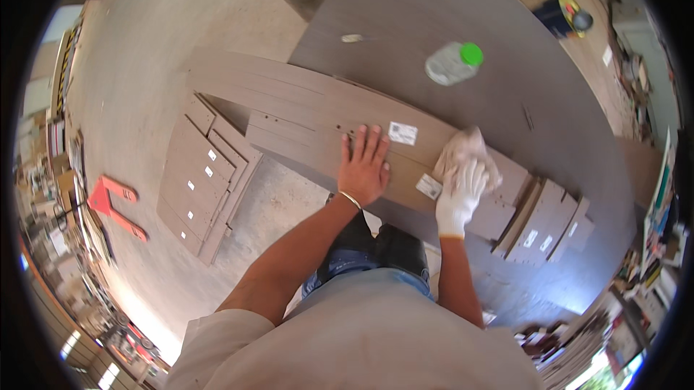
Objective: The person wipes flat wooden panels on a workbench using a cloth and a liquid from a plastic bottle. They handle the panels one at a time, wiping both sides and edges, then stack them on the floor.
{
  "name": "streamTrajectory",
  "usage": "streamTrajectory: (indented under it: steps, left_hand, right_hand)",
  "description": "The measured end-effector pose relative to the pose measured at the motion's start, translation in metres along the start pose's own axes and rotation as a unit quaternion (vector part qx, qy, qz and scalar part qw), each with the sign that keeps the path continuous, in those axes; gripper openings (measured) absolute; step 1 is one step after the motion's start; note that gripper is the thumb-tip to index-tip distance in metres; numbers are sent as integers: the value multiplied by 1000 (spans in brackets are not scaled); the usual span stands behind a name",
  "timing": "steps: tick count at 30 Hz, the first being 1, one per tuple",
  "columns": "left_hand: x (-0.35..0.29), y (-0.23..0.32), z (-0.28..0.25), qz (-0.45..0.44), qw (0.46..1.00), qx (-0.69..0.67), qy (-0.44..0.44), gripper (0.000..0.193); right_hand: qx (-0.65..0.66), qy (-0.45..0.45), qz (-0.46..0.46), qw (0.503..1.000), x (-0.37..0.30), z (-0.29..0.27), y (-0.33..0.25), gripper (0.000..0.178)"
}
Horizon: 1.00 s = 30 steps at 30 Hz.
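Observation:
Two long brown boards lie side by side on the dark table, the far board [289,85] and the near board [303,146]. My bare left hand [365,169] rests on them with its fingers spread. In a white knit glove, my right hand [461,198] presses a crumpled beige cloth [470,155] onto the boards toward their right end. A white label [403,133] is stuck on the far board between my hands. Another label [429,187] sits beside the gloved hand. Small drilled holes show near my left fingertips.
A clear bottle with a green cap [454,63] lies on the dark table [390,0]. Shorter labelled boards [538,224] are stacked at the right. More labelled panels [199,180] are piled at the left. On the floor stands a red pallet jack [108,198].

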<state>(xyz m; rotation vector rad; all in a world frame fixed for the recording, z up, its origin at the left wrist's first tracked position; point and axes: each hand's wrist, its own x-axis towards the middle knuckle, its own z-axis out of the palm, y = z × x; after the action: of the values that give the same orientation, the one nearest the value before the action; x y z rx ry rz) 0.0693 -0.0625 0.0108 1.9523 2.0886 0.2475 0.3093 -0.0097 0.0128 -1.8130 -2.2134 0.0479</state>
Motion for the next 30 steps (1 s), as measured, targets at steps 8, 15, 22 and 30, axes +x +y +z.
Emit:
streamTrajectory:
  steps: [8, 15, 22, 30]
  left_hand:
    - [-3, 1, 5, -2, 999, -45, 3, 62]
    - [-1, 0, 0, 10, 999, -41, 15, 64]
    - [0, -4, 2, -27, 957, -176, -228, 51]
    - [-3, -3, 28, -8, 992, -97, -81, 60]
  right_hand:
    - [18, -94, 80, 992, 16, -4, 8, 49]
    - [169, -184, -126, 960, 129, 7, -135, 47]
    - [214, -289, -494, 791, 156, 36, -214, 35]
    - [258, -112, -437, 855, 142, 37, -213, 39]
